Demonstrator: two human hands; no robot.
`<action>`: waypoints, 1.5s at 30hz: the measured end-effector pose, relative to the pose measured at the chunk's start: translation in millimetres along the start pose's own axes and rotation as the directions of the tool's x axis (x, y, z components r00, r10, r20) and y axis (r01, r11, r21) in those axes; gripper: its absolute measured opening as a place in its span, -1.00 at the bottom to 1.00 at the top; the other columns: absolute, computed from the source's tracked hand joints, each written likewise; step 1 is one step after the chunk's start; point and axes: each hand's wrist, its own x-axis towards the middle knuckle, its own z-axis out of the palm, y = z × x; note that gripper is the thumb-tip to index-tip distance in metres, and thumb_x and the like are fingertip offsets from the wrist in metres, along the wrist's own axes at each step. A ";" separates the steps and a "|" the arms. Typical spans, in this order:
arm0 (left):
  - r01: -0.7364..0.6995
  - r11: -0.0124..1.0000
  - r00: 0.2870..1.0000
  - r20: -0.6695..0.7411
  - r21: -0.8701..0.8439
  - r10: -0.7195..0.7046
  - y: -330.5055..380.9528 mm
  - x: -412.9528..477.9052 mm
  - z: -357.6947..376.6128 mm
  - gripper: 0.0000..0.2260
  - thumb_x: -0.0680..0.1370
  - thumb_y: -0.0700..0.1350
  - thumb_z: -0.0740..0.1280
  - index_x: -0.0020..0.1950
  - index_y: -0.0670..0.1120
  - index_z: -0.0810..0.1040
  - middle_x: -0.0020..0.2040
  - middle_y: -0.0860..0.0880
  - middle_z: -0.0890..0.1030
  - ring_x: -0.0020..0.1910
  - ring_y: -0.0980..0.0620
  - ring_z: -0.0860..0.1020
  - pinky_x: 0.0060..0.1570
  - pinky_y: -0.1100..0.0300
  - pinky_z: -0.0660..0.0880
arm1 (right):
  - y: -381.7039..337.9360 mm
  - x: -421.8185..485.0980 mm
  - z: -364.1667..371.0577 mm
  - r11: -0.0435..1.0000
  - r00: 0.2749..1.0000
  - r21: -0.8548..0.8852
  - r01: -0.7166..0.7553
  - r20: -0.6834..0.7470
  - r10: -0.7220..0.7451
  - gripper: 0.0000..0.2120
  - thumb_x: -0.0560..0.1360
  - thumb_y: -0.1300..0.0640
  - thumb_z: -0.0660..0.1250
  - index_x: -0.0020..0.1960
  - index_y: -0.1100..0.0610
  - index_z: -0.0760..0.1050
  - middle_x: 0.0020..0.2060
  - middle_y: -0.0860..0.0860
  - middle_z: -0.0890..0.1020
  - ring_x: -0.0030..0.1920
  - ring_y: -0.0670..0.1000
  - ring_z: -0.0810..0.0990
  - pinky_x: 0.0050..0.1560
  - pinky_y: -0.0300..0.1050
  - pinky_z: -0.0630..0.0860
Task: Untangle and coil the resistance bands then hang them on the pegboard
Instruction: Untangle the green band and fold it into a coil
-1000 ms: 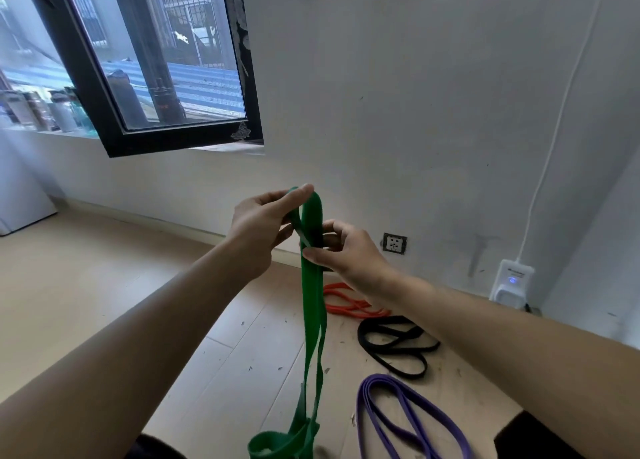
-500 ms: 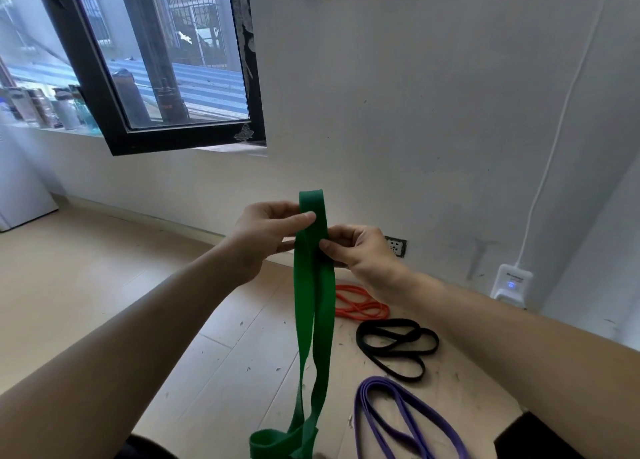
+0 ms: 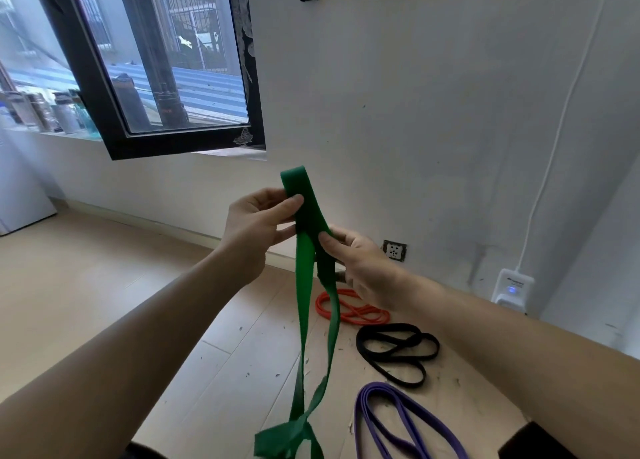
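Green band (image 3: 302, 285) held upright in both hands
The left hand (image 3: 256, 223) pinches the band just under its folded top, and the right hand (image 3: 360, 264) pinches the strands just below that grip. Above both grips the fold stands free; below them two strands hang to a twisted bunch. The orange band (image 3: 349, 315), black band (image 3: 394, 351) and purple band (image 3: 398, 420) lie on the floor (image 3: 104, 285), below and right of the grips

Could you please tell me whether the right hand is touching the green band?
Touching. The head view shows the right hand pinching the green band, thumb pressed against it.
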 end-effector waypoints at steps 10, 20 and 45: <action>-0.031 0.985 0.999 0.010 -0.170 0.033 14.9 1.3 4.8 -0.86 0.61 -0.20 0.36 0.14 -0.20 0.61 -0.07 -0.08 0.71 -0.02 -0.05 0.70 -0.03 0.04 0.66 | -15.4 -0.3 -8.8 0.981 0.982 0.052 0.187 -0.012 -0.186 -0.97 0.51 0.34 0.41 -0.05 0.28 0.59 -0.14 0.15 0.72 -0.10 0.09 0.72 0.04 -0.05 0.67; -0.043 0.945 0.995 -0.101 -0.324 0.011 22.5 4.2 6.6 -0.85 0.60 -0.21 0.38 0.15 -0.20 0.59 -0.06 -0.11 0.69 -0.03 -0.05 0.70 -0.11 0.10 0.65 | 4.3 -3.9 0.0 0.993 0.992 -0.006 0.122 0.022 -0.122 -0.70 0.52 0.28 0.43 0.23 0.25 0.49 0.06 0.25 0.70 0.11 0.21 0.70 0.19 0.06 0.63; -0.221 0.667 0.970 0.086 0.711 0.229 -23.4 5.0 -28.7 -0.50 0.40 0.01 0.58 0.25 -0.02 0.46 0.02 -0.01 0.54 -0.01 0.07 0.57 -0.12 0.20 0.55 | -8.3 10.1 -30.5 0.987 0.999 -0.158 0.008 0.039 -0.002 -0.74 0.64 0.32 0.23 0.31 0.34 0.46 -0.18 0.09 0.64 -0.15 0.01 0.62 -0.08 -0.19 0.61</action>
